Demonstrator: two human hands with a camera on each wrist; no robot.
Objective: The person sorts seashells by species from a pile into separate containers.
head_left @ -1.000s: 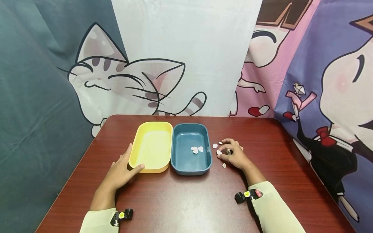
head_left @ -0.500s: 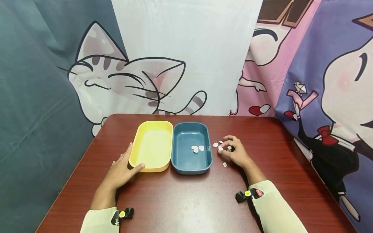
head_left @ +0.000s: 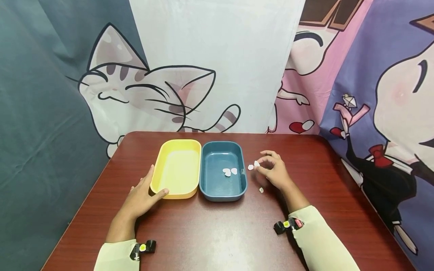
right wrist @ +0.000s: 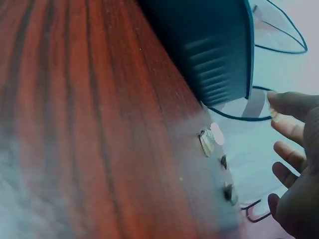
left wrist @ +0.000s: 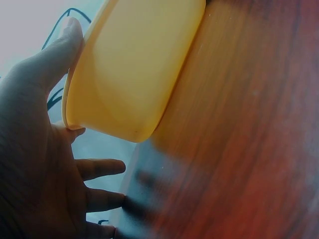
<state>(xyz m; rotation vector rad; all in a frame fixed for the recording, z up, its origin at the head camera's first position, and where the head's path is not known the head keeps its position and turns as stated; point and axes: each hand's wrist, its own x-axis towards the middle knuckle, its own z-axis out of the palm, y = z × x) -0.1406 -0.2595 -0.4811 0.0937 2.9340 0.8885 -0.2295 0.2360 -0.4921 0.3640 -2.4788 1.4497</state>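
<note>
My right hand (head_left: 277,174) pinches a small white seashell (head_left: 256,163) between thumb and fingertip, just right of the blue tray (head_left: 223,198). In the right wrist view this held shell (right wrist: 274,114) shows above the table, its other fingers loosely bent. A white shell (head_left: 250,167) lies by the tray's right wall, and a ridged one (head_left: 261,190) sits nearer me. Several white shells (head_left: 234,171) rest inside the blue tray. My left hand (head_left: 140,199) touches the yellow tray (head_left: 176,196) at its near left corner, thumb along the rim and fingers spread outside.
Both trays stand side by side on the dark red wooden table (head_left: 203,233). Two small darker shells, one of them a blurred shell (right wrist: 229,194), lie below the right hand. A printed cloth backdrop (head_left: 217,75) hangs right behind the table.
My right hand has lifted the white shell and moved it slightly farther back. The left hand stays at the yellow tray.
</note>
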